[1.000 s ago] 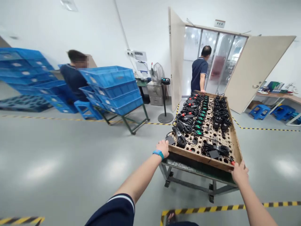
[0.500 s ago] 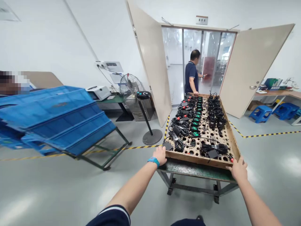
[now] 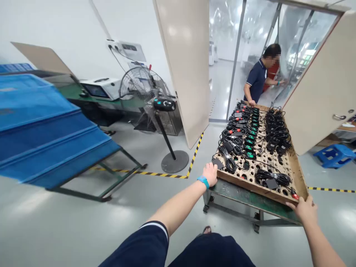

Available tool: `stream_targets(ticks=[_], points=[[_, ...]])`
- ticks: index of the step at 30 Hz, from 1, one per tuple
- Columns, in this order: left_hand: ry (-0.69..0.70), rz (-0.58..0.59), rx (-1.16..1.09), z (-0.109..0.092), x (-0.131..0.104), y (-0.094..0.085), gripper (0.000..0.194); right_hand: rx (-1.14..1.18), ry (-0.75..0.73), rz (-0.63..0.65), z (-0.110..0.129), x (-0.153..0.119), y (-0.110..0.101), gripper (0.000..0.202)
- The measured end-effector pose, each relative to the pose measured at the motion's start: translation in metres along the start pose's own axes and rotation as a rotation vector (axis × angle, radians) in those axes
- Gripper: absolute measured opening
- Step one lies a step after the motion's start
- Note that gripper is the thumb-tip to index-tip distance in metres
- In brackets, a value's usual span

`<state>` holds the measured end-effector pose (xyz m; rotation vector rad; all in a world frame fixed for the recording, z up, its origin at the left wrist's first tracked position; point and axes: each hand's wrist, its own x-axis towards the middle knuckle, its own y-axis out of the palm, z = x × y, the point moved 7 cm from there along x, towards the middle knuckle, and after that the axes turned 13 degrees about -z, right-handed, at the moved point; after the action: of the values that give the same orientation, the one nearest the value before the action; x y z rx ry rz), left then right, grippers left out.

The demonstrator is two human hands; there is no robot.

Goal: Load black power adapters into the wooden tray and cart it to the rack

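My left hand (image 3: 210,174) is closed on the near left corner of a wooden tray (image 3: 250,184), and my right hand (image 3: 306,210) grips its near right corner. The tray lies on a green-topped wheeled cart (image 3: 241,196). Its board is full of round holes and carries coiled black cables (image 3: 274,177), several green circuit boards (image 3: 250,142) in a row, and black parts (image 3: 278,142) with wires along the right. Some red connectors (image 3: 294,194) show among the cables. At the far end, a co-worker (image 3: 257,81) has one hand on the tray and the other at the plastic curtain.
The far end of the cart is at a doorway with a clear strip curtain (image 3: 225,66), between two open doors (image 3: 189,74). A standing fan (image 3: 164,105) and stacked blue crates (image 3: 55,141) on a frame are at left. A blue stool (image 3: 335,155) stands at right.
I have come closer to the doorway with the cart and tray. The view has swung left, so the tray sits farther right. The co-worker now leans into the curtain.
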<state>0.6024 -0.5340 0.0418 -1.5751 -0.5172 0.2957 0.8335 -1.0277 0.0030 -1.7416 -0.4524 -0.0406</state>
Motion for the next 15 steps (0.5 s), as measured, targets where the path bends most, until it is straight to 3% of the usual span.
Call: stream_targets(ticks=[3, 10, 15], points=[[0.022, 0.014, -0.008, 0.0, 0.001, -0.004, 0.062, -0.025, 0.048, 0.051, 0.001, 0.0, -0.003, 0.063], [0.021, 0.002, -0.01, 0.004, 0.001, 0.01, 0.056, -0.064, 0.009, 0.003, 0.005, -0.001, -0.001, 0.063], [0.005, 0.004, 0.023, -0.002, -0.001, 0.001, 0.052, 0.006, 0.053, 0.0, 0.002, -0.002, -0.002, 0.069]])
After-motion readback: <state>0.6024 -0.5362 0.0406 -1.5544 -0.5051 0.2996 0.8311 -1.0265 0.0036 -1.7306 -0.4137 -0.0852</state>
